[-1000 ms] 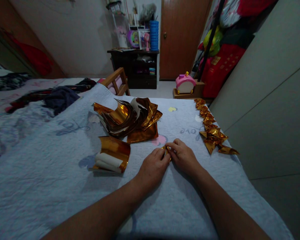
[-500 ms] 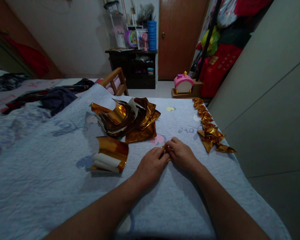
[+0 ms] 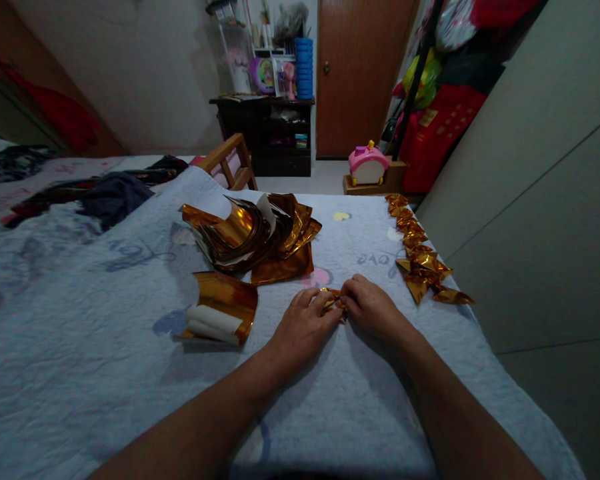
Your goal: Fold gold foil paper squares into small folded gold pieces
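Note:
Between my two hands, low on the bed cover, is a small piece of folded gold foil paper, partly hidden by fingers. My left hand grips its left side, thumb and fingers curled around it. At its right end my right hand pinches the paper with the fingertips. A fanned stack of gold foil paper lies beyond to the left, and a few curled sheets with white backs rest nearer. Folded gold paper pieces form a row along the right edge.
A pale blue patterned cover spreads under everything. Dark clothes lie at the left. Past the far edge are a wooden chair, a dark cabinet and a pink toy. A pale cupboard borders the right side.
My hands have drawn slightly apart, the right one shifting a little to the right. More of the folded gold paper shows between them.

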Demonstrator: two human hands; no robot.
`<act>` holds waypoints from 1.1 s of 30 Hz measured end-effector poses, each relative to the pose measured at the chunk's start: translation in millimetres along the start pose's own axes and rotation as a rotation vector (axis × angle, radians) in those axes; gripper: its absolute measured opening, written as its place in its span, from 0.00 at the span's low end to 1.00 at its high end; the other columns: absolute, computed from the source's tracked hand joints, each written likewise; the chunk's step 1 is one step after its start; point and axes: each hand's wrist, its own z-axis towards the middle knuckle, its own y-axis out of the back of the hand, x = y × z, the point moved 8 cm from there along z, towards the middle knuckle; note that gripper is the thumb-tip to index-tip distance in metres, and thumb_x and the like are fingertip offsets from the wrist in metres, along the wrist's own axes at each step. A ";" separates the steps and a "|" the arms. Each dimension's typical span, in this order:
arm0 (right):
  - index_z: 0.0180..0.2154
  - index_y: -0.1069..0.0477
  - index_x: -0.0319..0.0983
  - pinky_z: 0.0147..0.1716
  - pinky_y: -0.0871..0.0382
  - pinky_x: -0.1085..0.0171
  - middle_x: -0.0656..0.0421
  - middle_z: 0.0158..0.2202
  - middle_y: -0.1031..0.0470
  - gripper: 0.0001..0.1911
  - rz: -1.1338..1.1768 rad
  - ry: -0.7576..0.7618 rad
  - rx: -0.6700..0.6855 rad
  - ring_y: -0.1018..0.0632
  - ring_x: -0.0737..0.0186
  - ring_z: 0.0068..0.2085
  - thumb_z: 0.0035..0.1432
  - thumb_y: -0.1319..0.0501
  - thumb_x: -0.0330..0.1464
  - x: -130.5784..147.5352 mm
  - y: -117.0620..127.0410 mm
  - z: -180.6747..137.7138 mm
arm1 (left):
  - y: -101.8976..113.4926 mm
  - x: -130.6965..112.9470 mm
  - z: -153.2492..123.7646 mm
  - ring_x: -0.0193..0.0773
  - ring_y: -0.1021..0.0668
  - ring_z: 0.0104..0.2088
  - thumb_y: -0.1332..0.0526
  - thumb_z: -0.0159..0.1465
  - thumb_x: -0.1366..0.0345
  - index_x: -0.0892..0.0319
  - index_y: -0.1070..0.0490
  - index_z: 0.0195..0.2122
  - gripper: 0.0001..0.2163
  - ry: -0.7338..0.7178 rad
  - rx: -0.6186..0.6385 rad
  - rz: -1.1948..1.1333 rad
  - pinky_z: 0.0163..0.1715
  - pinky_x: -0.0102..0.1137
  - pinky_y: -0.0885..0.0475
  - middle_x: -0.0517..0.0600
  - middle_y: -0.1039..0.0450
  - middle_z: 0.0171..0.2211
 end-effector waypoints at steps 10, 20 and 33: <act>0.34 0.29 0.39 0.35 0.39 0.65 0.56 0.34 0.26 0.06 -0.034 0.004 -0.013 0.28 0.62 0.35 0.64 0.42 0.27 -4.6 -1.2 -0.3 | -6.3 -4.9 2.0 0.45 0.25 0.49 0.42 0.71 0.68 0.56 0.30 0.56 0.13 -0.006 0.125 -0.047 0.48 0.40 0.26 0.52 0.25 0.48; 0.35 0.29 0.38 0.35 0.40 0.64 0.55 0.36 0.26 0.06 -0.091 -0.012 -0.004 0.28 0.61 0.36 0.64 0.43 0.27 -5.4 1.1 -0.7 | -8.7 -4.6 1.7 0.45 0.24 0.49 0.46 0.73 0.68 0.57 0.30 0.55 0.12 0.005 0.151 -0.036 0.48 0.39 0.27 0.51 0.25 0.47; 0.35 0.29 0.39 0.35 0.40 0.64 0.56 0.35 0.26 0.06 -0.118 -0.013 -0.012 0.28 0.61 0.36 0.64 0.43 0.27 -5.2 -0.2 -0.8 | -7.1 -6.1 1.8 0.44 0.24 0.47 0.47 0.72 0.69 0.56 0.30 0.53 0.12 -0.010 0.129 -0.011 0.46 0.38 0.26 0.52 0.24 0.46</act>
